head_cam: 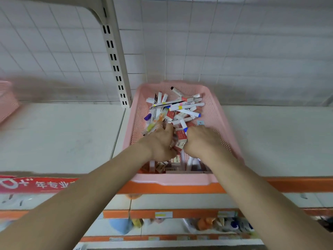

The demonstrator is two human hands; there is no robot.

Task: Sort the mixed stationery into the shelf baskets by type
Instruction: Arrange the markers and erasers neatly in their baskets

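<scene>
A pink perforated basket point(214, 112) sits on the white shelf, full of mixed stationery point(177, 107): white markers with coloured caps, small red boxes and pens. Both my hands are down inside it near the front. My left hand point(161, 143) has its fingers curled into the pile, among pens and red boxes. My right hand point(201, 139) lies beside it with fingers curled downward into the pile; a blue-tipped white marker point(183, 125) sticks up between the two hands. What each hand holds is hidden under the fingers.
Part of a second pink basket point(7, 101) shows at the far left of the shelf point(59, 134). A slotted shelf upright point(115, 62) stands behind, left of the main basket. Lower shelves with orange edges point(288, 184) hold blurred goods.
</scene>
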